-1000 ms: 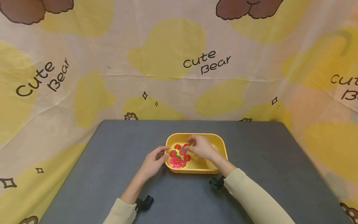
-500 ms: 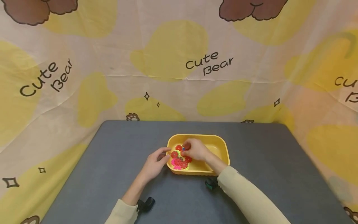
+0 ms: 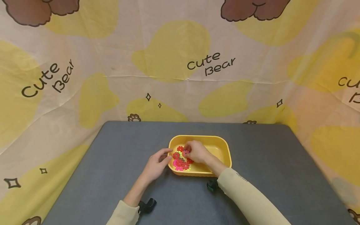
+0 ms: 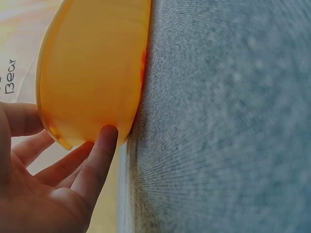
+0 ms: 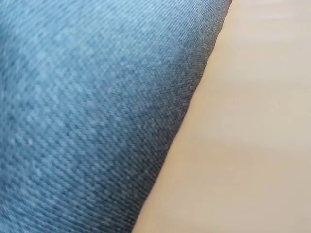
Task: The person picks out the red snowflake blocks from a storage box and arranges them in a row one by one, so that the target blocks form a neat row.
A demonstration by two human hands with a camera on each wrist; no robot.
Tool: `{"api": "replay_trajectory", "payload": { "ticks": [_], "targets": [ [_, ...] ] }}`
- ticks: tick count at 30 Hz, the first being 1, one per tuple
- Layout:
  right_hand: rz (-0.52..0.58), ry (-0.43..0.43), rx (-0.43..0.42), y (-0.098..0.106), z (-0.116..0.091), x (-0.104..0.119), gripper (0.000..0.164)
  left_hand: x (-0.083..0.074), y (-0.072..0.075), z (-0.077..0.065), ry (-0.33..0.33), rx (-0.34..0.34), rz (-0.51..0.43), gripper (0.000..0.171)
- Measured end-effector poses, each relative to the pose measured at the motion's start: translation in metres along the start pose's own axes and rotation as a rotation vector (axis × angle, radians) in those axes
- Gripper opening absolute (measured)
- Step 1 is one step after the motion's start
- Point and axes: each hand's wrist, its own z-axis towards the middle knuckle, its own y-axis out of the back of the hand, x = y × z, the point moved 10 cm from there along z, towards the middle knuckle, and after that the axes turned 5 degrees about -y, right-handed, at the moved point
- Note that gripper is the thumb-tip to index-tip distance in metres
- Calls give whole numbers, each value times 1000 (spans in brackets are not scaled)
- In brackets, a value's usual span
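Note:
In the head view, a yellow plastic tray (image 3: 216,153) holds several small notched flower-shaped discs in red, pink and yellow-green (image 3: 180,163), heaped at its left end. My right hand (image 3: 197,152) reaches into the tray and pinches a red notched disc (image 3: 185,152) among the heap, its fingertips partly covering it. My left hand (image 3: 154,165) rests against the tray's left end, fingertips at the rim. The left wrist view shows extended fingers (image 4: 108,136) touching the outer wall of the tray (image 4: 92,68). Only tabletop and a pale surface fill the right wrist view.
The tray stands on a grey cloth-covered table (image 3: 267,168). Patterned fabric (image 3: 171,56) hangs behind and to both sides. Black wrist devices, such as the left camera (image 3: 147,205), sit on the underside of both wrists.
My right hand has moved left and slightly down over the disc heap, its fingertips closing in on a piece. My left hand stays at the tray's end; the view has shifted slightly.

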Motion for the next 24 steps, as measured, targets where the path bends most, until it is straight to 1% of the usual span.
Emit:
{"api": "replay_trajectory", "payload": {
  "ticks": [4, 7, 16, 18, 22, 24],
  "targets": [
    [15, -24, 7, -1, -1, -2, 21, -1, 0, 0, -1, -4, 2, 34],
    [16, -26, 6, 0, -1, -2, 21, 0, -1, -1, 4, -3, 2, 34],
    [-29, 30, -20, 5, -4, 3, 19, 0, 0, 0, 4, -6, 13, 34],
    [-14, 26, -13, 5, -5, 2, 21, 0, -1, -1, 6, -4, 15, 34],
    [50, 5, 2, 5, -6, -1, 30, -1, -1, -1, 10, -1, 12, 34],
    [79, 11, -2, 6, -6, -1, 32, -1, -1, -2, 9, -1, 13, 34]
  ]
}}
